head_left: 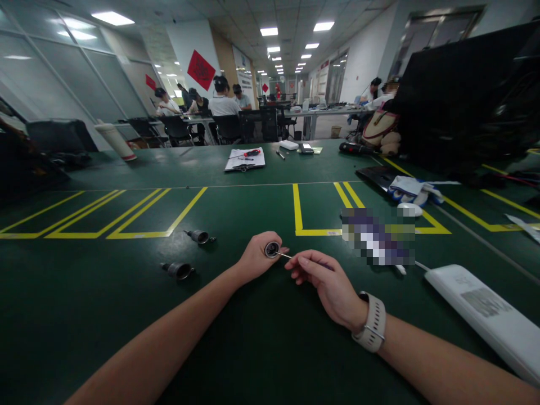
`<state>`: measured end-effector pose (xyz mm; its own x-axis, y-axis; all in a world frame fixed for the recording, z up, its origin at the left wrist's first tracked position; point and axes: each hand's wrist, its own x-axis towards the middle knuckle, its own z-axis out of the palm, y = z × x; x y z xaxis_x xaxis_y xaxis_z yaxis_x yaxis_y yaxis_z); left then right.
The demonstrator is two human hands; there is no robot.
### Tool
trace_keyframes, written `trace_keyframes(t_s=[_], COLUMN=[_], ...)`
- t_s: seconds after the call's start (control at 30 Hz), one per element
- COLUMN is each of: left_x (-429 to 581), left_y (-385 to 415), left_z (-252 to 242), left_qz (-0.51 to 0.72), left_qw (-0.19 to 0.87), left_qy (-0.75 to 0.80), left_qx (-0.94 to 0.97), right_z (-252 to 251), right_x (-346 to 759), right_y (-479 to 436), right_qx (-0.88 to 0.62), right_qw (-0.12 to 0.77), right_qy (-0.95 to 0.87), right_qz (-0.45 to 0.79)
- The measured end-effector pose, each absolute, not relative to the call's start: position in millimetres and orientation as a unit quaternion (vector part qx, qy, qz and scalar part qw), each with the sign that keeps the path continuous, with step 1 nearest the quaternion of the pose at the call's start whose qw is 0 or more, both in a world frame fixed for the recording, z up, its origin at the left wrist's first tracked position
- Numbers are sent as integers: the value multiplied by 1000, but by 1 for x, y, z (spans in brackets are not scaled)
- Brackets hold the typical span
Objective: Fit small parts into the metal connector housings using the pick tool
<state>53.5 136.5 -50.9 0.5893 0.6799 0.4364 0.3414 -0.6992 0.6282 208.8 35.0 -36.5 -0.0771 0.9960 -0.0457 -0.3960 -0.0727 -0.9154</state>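
Note:
My left hand (256, 256) is closed around a round dark metal part (272, 249), whose open end faces me. In my right hand (323, 278) is a thin screwdriver (286, 256), pinched between thumb and fingers. Its slim metal shaft points left, with the tip at the opening of the metal part; how deep it reaches I cannot tell. On the green table to the left lie two similar metal parts, one farther back (199, 237) and one nearer (179, 271). Both rest on their sides, apart from my hands.
Yellow tape outlines (298, 211) mark the green table (236, 205). A clipboard (244, 163) lies at the back. Gloves (411, 189), a white mouse (409, 210) and a white power strip (481, 304) are on the right. A cup (116, 142) stands back left. People sit beyond.

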Motion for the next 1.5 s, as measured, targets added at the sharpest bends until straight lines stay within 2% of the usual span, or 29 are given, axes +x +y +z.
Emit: trace_keyframes(t_s=[0.2,0.53,0.83,1.13,1.37,1.5], left_x=[54,55,53,53,54,54], left_y=[137,138,137,137,136,137], left_z=[-52,-54,-52,-54,-52,-54], left_qz=[346,330,337,337,345,350], left_qw=[271,177,261,187,247,222], left_qy=[298,333,310,350,325,329], left_qx=[848,865,850,854,845,848], right_z=[-35,-38,-32,-37,-36,-39], right_x=[209,207,209,208,208,208], right_y=[34,35,33,32,32,33], right_qx=[-387,-401,-394,-406,-389,-386], right_qw=[556,559,548,548,550,572], right_qy=[-398,-398,-397,-415,-412,-395], right_qz=[619,606,622,603,613,607])
